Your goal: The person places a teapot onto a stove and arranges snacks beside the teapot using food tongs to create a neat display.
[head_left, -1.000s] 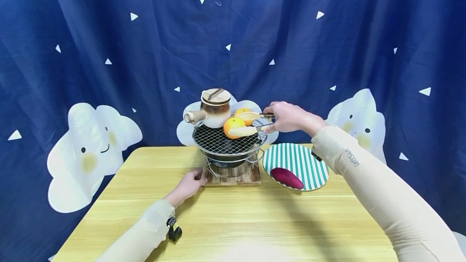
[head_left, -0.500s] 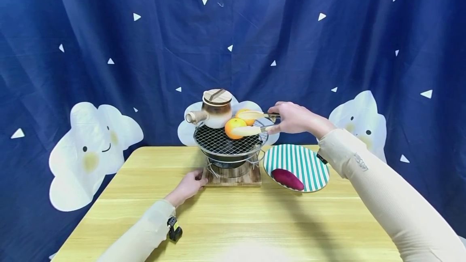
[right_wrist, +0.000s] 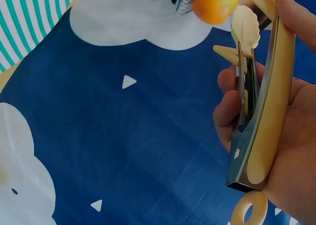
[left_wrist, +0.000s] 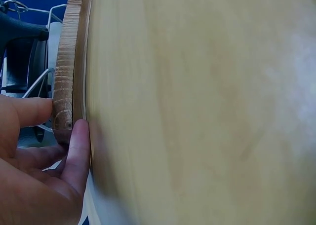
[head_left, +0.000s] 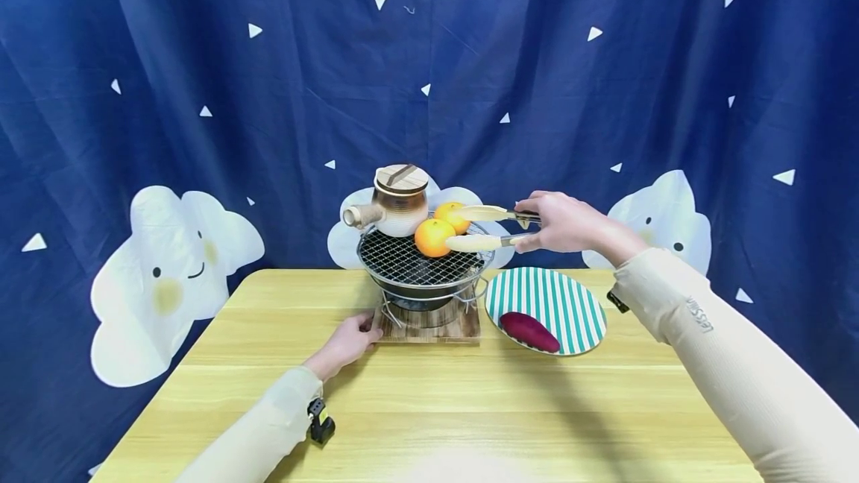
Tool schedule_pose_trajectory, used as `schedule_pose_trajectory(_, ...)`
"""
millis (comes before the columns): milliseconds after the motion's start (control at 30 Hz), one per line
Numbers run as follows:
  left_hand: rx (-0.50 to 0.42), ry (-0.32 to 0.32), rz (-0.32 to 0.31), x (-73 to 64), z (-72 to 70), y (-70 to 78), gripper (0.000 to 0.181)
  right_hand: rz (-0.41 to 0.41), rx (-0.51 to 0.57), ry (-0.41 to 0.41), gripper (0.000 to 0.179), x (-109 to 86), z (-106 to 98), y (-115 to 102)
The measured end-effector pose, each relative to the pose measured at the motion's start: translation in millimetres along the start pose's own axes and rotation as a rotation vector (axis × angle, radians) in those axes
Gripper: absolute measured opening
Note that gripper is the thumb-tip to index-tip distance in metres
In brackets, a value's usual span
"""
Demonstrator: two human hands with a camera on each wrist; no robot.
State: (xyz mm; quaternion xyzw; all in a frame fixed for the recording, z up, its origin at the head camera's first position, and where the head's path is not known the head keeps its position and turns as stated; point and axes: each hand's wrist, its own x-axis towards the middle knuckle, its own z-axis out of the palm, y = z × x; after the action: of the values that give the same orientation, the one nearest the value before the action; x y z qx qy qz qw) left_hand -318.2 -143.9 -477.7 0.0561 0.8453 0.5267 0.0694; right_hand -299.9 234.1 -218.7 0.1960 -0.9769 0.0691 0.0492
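My left hand (head_left: pixel 345 343) pinches the front left corner of the wooden base board (head_left: pixel 432 333); in the left wrist view the thumb lies on one face of the board (left_wrist: pixel 65 67) and fingers on the other. My right hand (head_left: pixel 569 223) holds tongs (head_left: pixel 505 242) with cream tips, their arms spread apart with nothing gripped. The tips stand just right of two oranges: a front orange (head_left: pixel 432 238) and a rear orange (head_left: pixel 451 215). Both sit on the round wire grate (head_left: pixel 403 259) of a small black grill (head_left: pixel 429 293), beside a clay pot (head_left: pixel 403 211) with a wooden lid.
A round mat with green and white stripes (head_left: pixel 567 300) lies right of the grill, bearing a dark purple sweet potato (head_left: pixel 529 331). All stands near the back edge of the wooden table (head_left: pixel 416 408). A blue curtain (head_left: pixel 282 118) hangs close behind.
The tongs, which reached round the front orange before, have drawn back to the right with my right hand. The oranges stay on the grate. My left hand keeps its place.
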Motion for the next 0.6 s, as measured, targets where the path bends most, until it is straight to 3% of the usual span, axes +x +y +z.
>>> schedule_pose_trajectory(600, 0.021, 0.015, 0.005, -0.9, -1.3, -0.2, 0.051, 0.038, 0.052, -0.004, 0.078, -38.5, 1, 32)
